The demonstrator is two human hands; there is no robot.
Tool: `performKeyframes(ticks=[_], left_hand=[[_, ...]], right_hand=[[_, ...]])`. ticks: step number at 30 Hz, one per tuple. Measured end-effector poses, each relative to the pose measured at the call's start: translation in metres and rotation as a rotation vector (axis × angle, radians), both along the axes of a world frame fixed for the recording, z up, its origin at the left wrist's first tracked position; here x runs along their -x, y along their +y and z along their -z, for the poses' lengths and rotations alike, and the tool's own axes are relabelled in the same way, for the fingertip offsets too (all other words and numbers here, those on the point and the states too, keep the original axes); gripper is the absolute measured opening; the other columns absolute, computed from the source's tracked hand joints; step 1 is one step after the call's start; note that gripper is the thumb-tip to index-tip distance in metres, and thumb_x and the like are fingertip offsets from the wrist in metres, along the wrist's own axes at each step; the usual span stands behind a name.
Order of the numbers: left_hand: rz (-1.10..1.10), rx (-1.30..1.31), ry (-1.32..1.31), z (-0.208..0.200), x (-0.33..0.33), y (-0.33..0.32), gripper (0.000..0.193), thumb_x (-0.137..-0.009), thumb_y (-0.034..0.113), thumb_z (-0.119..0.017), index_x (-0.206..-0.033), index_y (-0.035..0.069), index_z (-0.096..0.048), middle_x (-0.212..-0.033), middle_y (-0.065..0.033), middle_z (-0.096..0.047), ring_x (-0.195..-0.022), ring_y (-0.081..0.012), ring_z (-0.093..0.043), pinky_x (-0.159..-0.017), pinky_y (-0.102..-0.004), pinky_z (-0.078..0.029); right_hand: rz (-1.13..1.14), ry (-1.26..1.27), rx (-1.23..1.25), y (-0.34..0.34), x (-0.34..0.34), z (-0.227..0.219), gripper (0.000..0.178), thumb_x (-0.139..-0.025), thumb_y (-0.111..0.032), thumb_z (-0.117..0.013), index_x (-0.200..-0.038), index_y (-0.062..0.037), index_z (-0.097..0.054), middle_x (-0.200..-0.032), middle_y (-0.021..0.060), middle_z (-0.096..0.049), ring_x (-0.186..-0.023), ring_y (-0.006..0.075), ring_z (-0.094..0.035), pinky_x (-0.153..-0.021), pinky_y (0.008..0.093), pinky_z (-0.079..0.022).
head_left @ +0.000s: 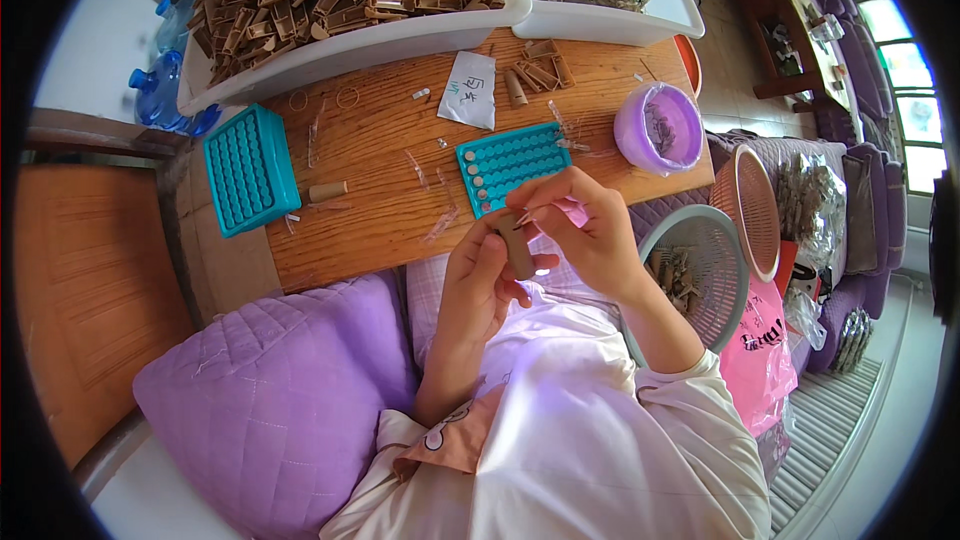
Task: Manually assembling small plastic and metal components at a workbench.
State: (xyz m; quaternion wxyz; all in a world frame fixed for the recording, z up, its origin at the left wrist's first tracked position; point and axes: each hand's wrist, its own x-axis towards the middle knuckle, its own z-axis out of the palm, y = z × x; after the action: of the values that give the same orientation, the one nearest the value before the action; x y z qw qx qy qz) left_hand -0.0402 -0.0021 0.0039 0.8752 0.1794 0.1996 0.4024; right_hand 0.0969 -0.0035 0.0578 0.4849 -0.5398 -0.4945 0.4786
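Note:
My left hand (474, 280) is closed round a small brown plastic case (517, 250), held tilted above my lap. Thumb and forefinger of my right hand (592, 230) pinch a thin, shiny piece (525, 218) at the case's upper end. It is too small to name. Just beyond my hands lies a teal tray (525, 155) with rows of round holes. Several small round pieces (478, 181) fill its left column. Another brown case (328, 191) rests on the table to the left, beside a second, deeper teal tray (250, 170).
A white bin (400, 43) heaped with brown cases stands at the table's back, next to another white bin (672, 15) of small greyish parts. Right of the tray sits a purple bowl (625, 125). A grey basket (722, 230) is by my right elbow. Plastic scraps litter the wooden table (370, 230).

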Motion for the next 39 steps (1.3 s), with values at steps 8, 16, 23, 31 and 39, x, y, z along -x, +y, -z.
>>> performKeyframes(ticks=[8, 16, 23, 31, 39], left_hand=[[0.067, 0.023, -0.025, 0.001, -0.005, -0.003, 0.043, -0.09, 0.03, -0.037, -0.119, -0.001, -0.034, -0.109, -0.0166, -0.05, -0.083, -0.0206, -0.061, -0.046, -0.0184, -0.051], [0.109, -0.073, 0.052, 0.004, -0.005, -0.004, 0.042, -0.09, 0.03, -0.038, -0.119, 0.0, -0.035, -0.093, -0.0086, -0.055, -0.078, -0.0144, -0.06, -0.045, -0.017, -0.049], [0.143, -0.04, 0.151, 0.008, -0.011, -0.007, 0.041, -0.089, 0.029, -0.04, -0.119, 0.001, -0.037, -0.086, -0.0038, -0.053, -0.077, -0.0116, -0.059, -0.044, -0.0164, -0.047], [0.147, 0.051, 0.127, 0.007, -0.016, -0.004, 0.039, -0.091, 0.027, -0.036, -0.12, 0.001, -0.036, -0.095, -0.0079, -0.053, -0.075, -0.0149, -0.061, -0.041, -0.016, -0.046], [0.236, 0.002, 0.209, 0.017, -0.027, -0.014, 0.035, -0.092, 0.025, -0.034, -0.118, 0.003, -0.038, -0.093, -0.0064, -0.054, -0.069, -0.0119, -0.061, -0.036, -0.0133, -0.037]], right_hand=[[0.051, -0.162, -0.045, -0.016, -0.001, -0.002, 0.005, -0.08, 0.006, -0.046, -0.082, 0.0022, -0.05, -0.092, 0.0144, -0.059, -0.086, 0.0188, -0.058, -0.072, 0.0275, -0.048], [0.07, -0.401, -0.205, -0.018, 0.001, -0.001, 0.006, -0.075, 0.006, -0.052, -0.079, 0.0005, -0.051, -0.087, 0.0124, -0.061, -0.075, 0.0208, -0.062, -0.063, 0.0276, -0.05], [-0.011, -0.503, -0.196, -0.018, -0.01, 0.017, 0.008, -0.073, 0.006, -0.054, -0.078, -0.0003, -0.051, -0.084, 0.012, -0.061, -0.072, 0.0219, -0.062, -0.061, 0.0282, -0.05], [-0.059, -0.492, -0.158, -0.015, -0.019, 0.014, 0.011, -0.072, 0.006, -0.054, -0.082, -0.0002, -0.053, -0.083, 0.0122, -0.061, -0.069, 0.0214, -0.061, -0.061, 0.0277, -0.049], [-0.103, -0.591, -0.161, -0.028, -0.036, 0.021, 0.02, -0.071, 0.004, -0.056, -0.09, -0.0021, -0.052, -0.075, 0.011, -0.055, -0.066, 0.028, -0.057, -0.057, 0.0292, -0.047]])
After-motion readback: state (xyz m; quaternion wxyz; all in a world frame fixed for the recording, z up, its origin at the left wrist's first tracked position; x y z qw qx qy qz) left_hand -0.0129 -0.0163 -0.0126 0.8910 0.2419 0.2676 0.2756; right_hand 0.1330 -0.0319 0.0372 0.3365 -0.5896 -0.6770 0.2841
